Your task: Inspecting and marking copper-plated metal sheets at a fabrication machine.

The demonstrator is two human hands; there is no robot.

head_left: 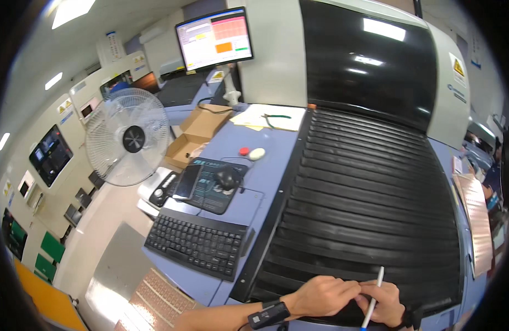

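Observation:
My left hand [323, 295] and my right hand [385, 304] meet over the near edge of a black ribbed bellows cover [370, 193]. A slim white pen [371, 309] with a blue lower end slants through my right hand, its white tip pointing up and away. The left hand's fingers are curled and pressed against the right hand's fingertips. Whatever they pinch, if anything, is hidden between them. Dark bands with small modules sit on both wrists.
Left of the cover are a black keyboard [196, 243], a mouse [228, 177], a phone [187, 182] and an open cardboard box [182, 150]. Pliers [277, 116] lie on paper. A fan [127, 137] and monitor [214, 39] stand beyond. Copper-coloured panels [475, 220] are at right.

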